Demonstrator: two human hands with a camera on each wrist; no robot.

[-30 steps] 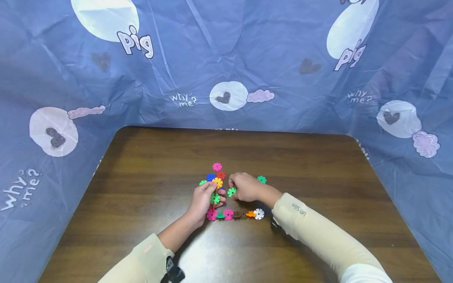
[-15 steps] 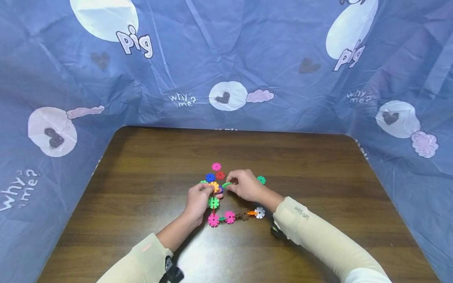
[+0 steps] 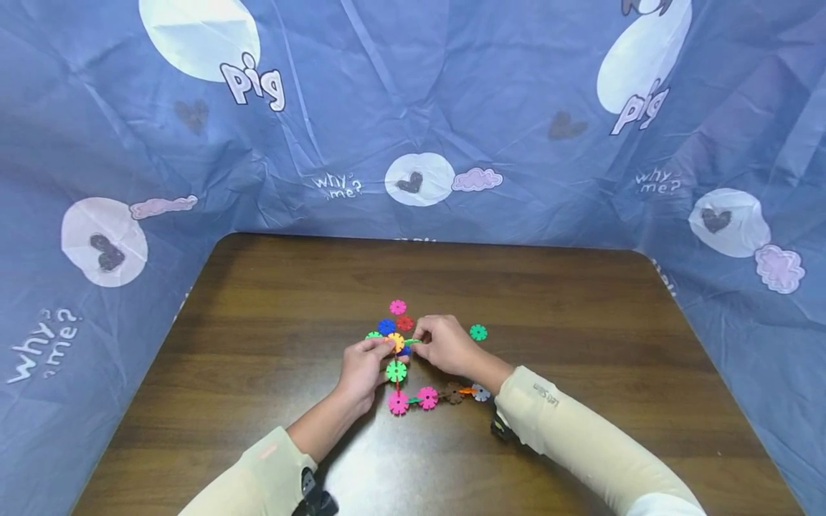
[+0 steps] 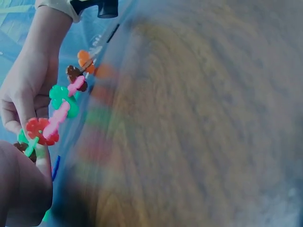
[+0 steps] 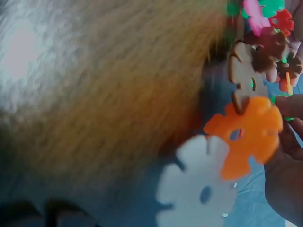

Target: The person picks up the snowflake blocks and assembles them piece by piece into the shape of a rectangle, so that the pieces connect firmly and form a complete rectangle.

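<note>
In the head view, my left hand (image 3: 363, 369) pinches a yellow snowflake disc (image 3: 396, 342) between thumb and finger. From that disc a chain of interlocked discs hangs toward me: a green disc (image 3: 396, 371), a red one edge-on, then a pink disc (image 3: 398, 403). The chain turns right there, through another pink disc (image 3: 427, 398) and a brown disc (image 3: 454, 393) to an orange disc (image 5: 251, 137) and a white disc (image 5: 196, 189). My right hand (image 3: 447, 345) pinches a green disc (image 3: 411, 342), held edge-on, its left edge right at the yellow disc.
Loose discs lie on the brown table (image 3: 555, 301) beyond my hands: a pink one (image 3: 398, 307), a red one (image 3: 404, 322), a blue one (image 3: 386, 327) and a green one (image 3: 373, 336). Another green disc (image 3: 478, 332) lies to the right. A patterned blue cloth (image 3: 361, 107) surrounds the table.
My right hand has brought its green disc left to the yellow disc and turned it from face-on to edge-on. My left hand has shifted slightly, and more of the chain's green disc shows.
</note>
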